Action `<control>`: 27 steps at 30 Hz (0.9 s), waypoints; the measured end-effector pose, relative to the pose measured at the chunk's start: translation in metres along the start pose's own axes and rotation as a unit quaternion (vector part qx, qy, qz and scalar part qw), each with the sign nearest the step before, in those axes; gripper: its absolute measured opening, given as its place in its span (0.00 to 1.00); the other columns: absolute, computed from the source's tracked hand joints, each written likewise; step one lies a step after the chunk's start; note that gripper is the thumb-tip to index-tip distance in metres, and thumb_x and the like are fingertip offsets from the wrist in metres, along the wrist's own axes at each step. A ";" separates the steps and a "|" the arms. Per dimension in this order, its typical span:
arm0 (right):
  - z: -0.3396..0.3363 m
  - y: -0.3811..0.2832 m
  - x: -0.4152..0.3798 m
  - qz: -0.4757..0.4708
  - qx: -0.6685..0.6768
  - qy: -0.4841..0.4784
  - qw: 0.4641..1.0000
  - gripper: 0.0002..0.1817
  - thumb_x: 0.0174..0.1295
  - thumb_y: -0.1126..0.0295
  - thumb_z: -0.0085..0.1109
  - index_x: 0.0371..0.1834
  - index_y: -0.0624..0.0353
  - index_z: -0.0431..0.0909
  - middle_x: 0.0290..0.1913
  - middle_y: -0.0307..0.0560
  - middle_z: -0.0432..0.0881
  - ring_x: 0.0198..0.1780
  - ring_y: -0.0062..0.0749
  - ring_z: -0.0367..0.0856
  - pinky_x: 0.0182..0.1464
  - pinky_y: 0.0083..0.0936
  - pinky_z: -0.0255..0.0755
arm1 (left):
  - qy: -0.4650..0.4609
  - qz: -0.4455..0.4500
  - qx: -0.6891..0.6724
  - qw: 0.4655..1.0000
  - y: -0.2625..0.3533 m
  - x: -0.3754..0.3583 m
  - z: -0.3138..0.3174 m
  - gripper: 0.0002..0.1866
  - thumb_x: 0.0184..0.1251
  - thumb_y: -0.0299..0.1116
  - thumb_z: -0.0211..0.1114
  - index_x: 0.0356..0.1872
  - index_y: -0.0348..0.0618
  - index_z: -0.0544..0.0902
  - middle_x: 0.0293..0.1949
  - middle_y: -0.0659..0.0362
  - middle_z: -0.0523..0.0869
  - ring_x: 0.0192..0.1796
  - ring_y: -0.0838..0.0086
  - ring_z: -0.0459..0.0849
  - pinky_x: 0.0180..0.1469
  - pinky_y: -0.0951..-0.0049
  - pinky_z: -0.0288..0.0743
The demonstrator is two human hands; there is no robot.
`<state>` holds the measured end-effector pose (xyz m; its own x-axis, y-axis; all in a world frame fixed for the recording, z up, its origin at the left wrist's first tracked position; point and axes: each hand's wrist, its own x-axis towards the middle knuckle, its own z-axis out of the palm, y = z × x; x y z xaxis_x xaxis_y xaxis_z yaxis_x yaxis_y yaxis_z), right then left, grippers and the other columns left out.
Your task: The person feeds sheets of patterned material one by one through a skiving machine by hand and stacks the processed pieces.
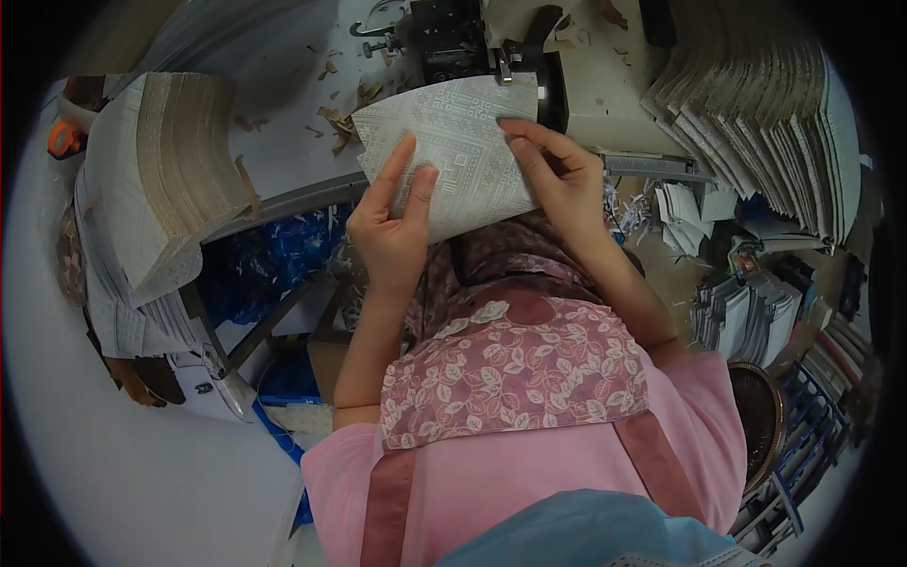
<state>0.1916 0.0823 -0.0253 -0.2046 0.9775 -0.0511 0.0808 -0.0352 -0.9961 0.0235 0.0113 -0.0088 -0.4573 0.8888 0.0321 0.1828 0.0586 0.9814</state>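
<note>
- Patterned paper sheet (453, 151), one only, pale with a square maze print, held up just in front of the black machine (444, 38).
- Top edge of sheet tucked under the machine's metal part, so that bit hidden.
- Left hand (392, 222) at the sheet's lower left edge, fingers (397, 170) together and pinched on the sheet, thumb on front.
- Right hand (557, 170) at the sheet's right edge, fingers curled and clamped on the sheet; fingertips partly hidden behind the paper.
- Two hands, both bare, both from pink sleeves.
- Machine cut off at the top of the view; hard to tell its whole shape.
- One tall stack of sheets (175, 161) left of the machine, leaning on its side.
- One long fanned stack (765, 123) right of the machine, too many sheets to count.
- Small paper scraps (340, 118) on the table (283, 57) left of the machine, too many and too tiny to count.
- Orange thing (64, 139) far left of the machine, mostly hidden, cannot tell what.
</note>
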 end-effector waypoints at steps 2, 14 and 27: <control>-0.002 -0.002 0.000 -0.011 -0.002 0.007 1.000 0.10 0.64 0.76 0.60 0.47 0.63 0.83 0.40 0.37 0.85 0.39 0.13 0.77 0.42 0.12 0.71 | -0.004 0.004 -0.003 1.000 0.000 -0.001 0.002 0.19 0.65 0.26 0.66 0.57 0.38 0.80 0.54 0.54 0.83 0.55 0.77 0.78 0.57 0.79 0.69; -0.006 0.001 -0.003 -0.006 0.028 0.037 0.999 0.11 0.65 0.76 0.59 0.49 0.63 0.83 0.36 0.32 0.82 0.35 0.08 0.72 0.38 0.07 0.66 | -0.018 0.009 -0.001 1.000 -0.004 0.000 0.011 0.19 0.65 0.26 0.65 0.57 0.38 0.79 0.53 0.54 0.83 0.51 0.79 0.80 0.54 0.81 0.71; -0.017 0.004 -0.006 -0.020 0.051 0.082 0.995 0.11 0.65 0.76 0.58 0.50 0.63 0.83 0.41 0.33 0.84 0.39 0.09 0.74 0.43 0.09 0.68 | 0.007 -0.045 0.019 0.999 0.009 -0.003 0.012 0.17 0.65 0.28 0.67 0.54 0.39 0.82 0.32 0.70 0.81 0.27 0.92 0.65 0.28 0.89 0.58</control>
<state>0.2102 0.0798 -0.0281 -0.0432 0.9990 -0.0081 -0.0247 -0.0092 -0.9997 0.0373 0.0151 -0.0019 -0.4860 0.8724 -0.0526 0.1731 0.1551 0.9726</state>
